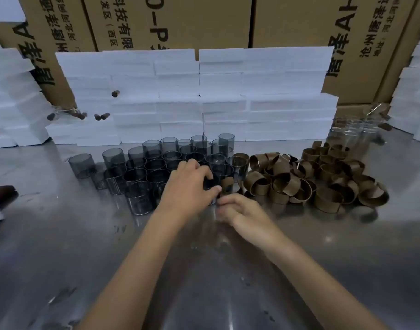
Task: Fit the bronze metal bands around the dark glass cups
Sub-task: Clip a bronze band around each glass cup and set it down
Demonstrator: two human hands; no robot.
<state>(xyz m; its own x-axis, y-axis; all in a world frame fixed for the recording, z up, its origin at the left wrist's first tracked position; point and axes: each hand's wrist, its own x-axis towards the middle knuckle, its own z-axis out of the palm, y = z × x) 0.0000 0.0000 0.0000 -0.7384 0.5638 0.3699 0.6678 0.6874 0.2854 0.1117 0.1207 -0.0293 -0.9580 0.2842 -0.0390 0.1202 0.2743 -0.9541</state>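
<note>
Barely started — our left hand grips a dark cup, right hand curls at its base; one banded cup, heaps of bands wait.

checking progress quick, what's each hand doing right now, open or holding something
Left hand: fingers curled over a dark glass cup, gripping it.
Right hand: fingers curled at the cup's base; what it holds cannot be told.

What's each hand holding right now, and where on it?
The left hand grips a dark glass cup from above, around its rim. The right hand is at the cup's base; blur hides whether it holds anything.
</note>
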